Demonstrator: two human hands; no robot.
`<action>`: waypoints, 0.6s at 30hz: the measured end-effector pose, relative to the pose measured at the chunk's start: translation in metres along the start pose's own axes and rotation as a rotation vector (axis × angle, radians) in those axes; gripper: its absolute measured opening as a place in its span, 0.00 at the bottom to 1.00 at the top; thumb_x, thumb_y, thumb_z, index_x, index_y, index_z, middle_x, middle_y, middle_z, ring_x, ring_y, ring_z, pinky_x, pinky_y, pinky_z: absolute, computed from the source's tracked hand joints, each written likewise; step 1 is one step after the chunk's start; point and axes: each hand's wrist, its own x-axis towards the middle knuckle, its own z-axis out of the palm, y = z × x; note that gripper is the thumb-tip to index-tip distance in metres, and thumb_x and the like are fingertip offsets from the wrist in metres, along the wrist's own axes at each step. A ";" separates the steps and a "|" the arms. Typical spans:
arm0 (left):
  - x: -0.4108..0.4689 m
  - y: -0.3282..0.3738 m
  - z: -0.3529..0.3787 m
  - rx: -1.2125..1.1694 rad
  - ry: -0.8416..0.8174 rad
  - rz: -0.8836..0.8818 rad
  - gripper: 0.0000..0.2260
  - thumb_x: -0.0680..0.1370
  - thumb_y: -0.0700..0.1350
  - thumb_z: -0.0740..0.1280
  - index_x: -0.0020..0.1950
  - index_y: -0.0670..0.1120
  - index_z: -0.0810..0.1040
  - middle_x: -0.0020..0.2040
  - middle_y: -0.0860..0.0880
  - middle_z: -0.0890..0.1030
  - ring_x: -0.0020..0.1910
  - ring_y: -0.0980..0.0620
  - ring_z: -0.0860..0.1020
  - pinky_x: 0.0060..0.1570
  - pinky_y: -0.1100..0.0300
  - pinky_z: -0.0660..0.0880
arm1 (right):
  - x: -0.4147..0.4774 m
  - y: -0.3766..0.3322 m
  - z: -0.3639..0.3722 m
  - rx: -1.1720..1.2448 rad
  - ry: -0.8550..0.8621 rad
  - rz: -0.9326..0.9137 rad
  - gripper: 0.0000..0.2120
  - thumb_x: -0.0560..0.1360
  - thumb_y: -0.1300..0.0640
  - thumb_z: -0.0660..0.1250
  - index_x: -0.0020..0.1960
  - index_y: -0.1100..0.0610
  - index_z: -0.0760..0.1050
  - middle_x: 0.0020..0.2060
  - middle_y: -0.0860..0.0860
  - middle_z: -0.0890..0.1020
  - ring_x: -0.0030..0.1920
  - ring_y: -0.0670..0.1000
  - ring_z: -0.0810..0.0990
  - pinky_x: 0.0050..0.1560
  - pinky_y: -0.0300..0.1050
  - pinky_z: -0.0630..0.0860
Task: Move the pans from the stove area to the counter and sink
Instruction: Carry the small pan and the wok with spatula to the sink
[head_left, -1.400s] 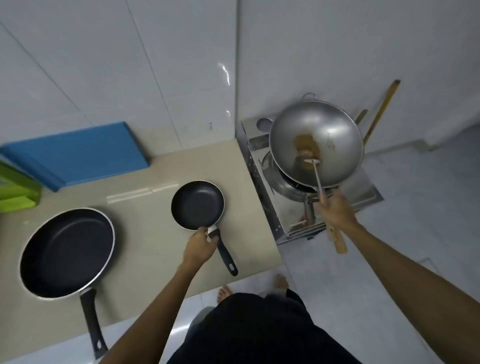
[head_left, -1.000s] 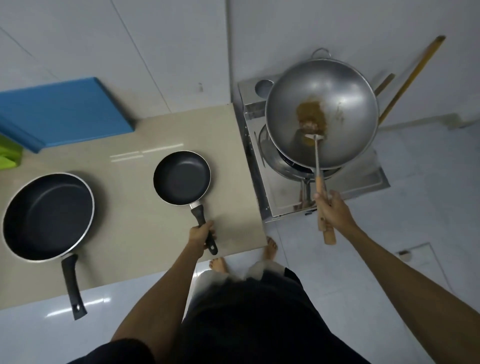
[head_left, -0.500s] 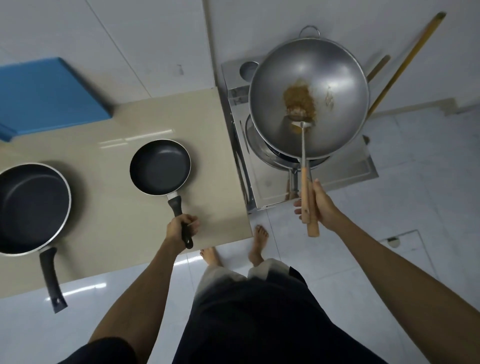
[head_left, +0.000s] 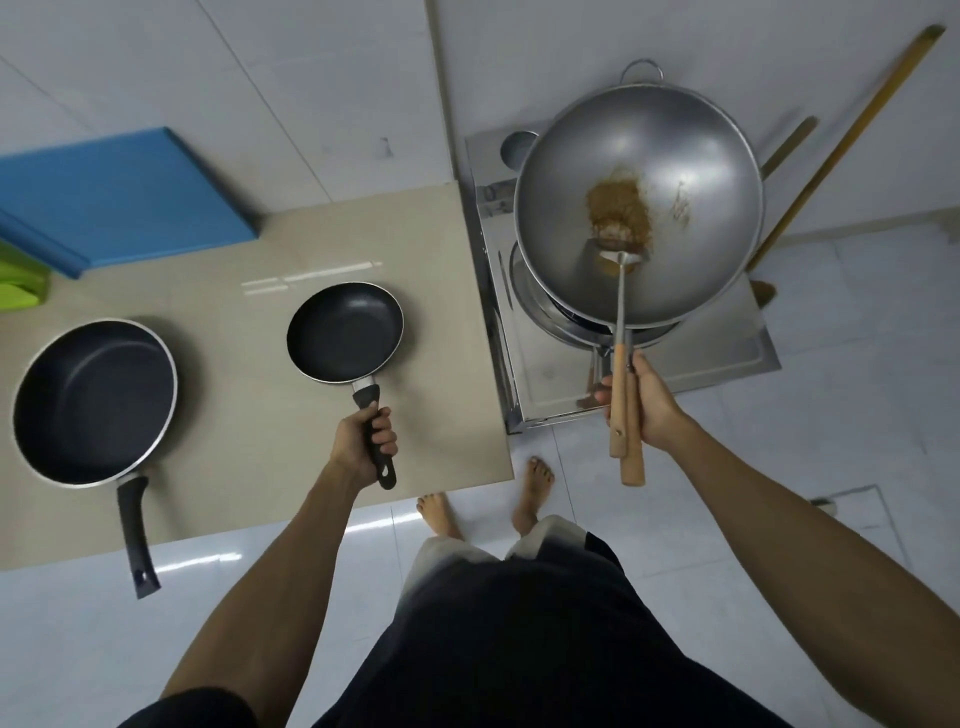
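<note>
**Head view: both hands gripping pan handles, one at the table, one at the stove**

Head view, looking straight down. I see my left hand (head_left: 363, 441) wrapped tightly around the black handle of a small black frying pan (head_left: 345, 332). The pan sits flat on the beige table (head_left: 249, 384), its handle pointing toward me and reaching almost to the table's near edge.

Further left on the same table rests a large black frying pan (head_left: 93, 402), well apart from the small one. Its handle hangs past the table's near edge, and no hand touches it.

My right hand (head_left: 647, 402) is closed around two wooden handles held together: the handle of a big steel wok (head_left: 639, 208) and the handle of a metal spatula (head_left: 621, 291). The spatula's blade lies inside the wok, just beside a patch of brown food residue (head_left: 618, 208). The wok sits over the burner of a steel stove (head_left: 727, 348), which stands directly right of the table.

Against the white tiled wall at the back of the table leans a blue board (head_left: 119, 197), with a green object (head_left: 18, 280) at the far left edge of the frame. A long wooden stick (head_left: 841, 150) leans on the wall behind the stove. My bare feet (head_left: 530, 488) stand on the white floor tiles below.
</note>
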 end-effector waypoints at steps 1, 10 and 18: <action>0.000 0.002 0.004 0.000 0.014 -0.001 0.13 0.84 0.49 0.58 0.42 0.45 0.71 0.24 0.55 0.64 0.18 0.58 0.62 0.20 0.66 0.57 | 0.001 -0.002 0.001 0.016 -0.002 0.007 0.31 0.80 0.32 0.55 0.42 0.58 0.78 0.30 0.53 0.83 0.29 0.51 0.83 0.39 0.48 0.78; 0.002 -0.020 0.027 0.059 0.168 0.090 0.18 0.84 0.54 0.58 0.36 0.50 0.63 0.23 0.55 0.59 0.17 0.58 0.58 0.18 0.65 0.54 | 0.005 -0.005 -0.003 0.078 -0.107 0.030 0.33 0.74 0.27 0.61 0.36 0.58 0.80 0.31 0.56 0.81 0.33 0.56 0.81 0.41 0.51 0.80; -0.012 -0.033 0.041 0.118 0.112 0.212 0.18 0.83 0.54 0.61 0.36 0.49 0.65 0.25 0.54 0.60 0.19 0.57 0.58 0.18 0.65 0.57 | 0.002 -0.005 0.002 0.009 -0.175 0.051 0.21 0.70 0.37 0.74 0.44 0.55 0.76 0.27 0.47 0.72 0.24 0.45 0.68 0.25 0.39 0.67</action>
